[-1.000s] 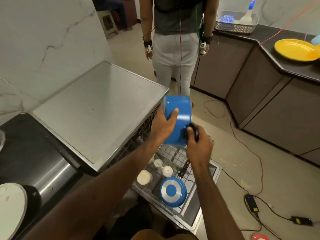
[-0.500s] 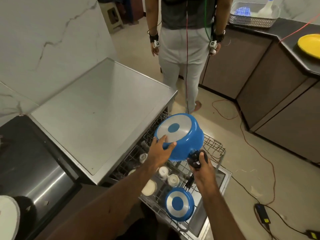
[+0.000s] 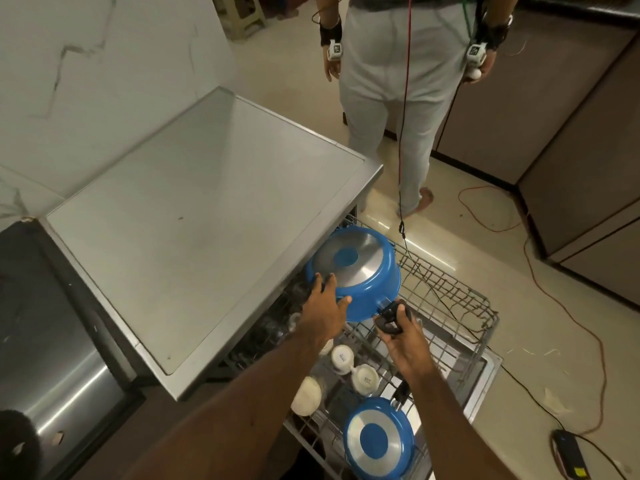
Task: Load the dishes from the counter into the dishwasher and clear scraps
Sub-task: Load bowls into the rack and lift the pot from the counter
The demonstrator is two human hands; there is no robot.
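We are standing at a steel counter [image 3: 207, 216], with the dishwasher rack [image 3: 485, 308] pulled out beside it. Our left hand [image 3: 322, 315] is pressing spread, nearly straight fingers against the near wall of the upturned blue pot [image 3: 360, 268], which is hovering over the rack beside the counter's edge. Its black handle [image 3: 387, 316] is pointing back toward us, and our right hand [image 3: 407, 344] is gripping it, so the pot is lying just ahead of both hands.

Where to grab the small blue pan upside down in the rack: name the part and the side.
Grip its black handle, coming from above. The small blue pan lies base up, rim down in the rack, with the handle sticking out at its far edge.
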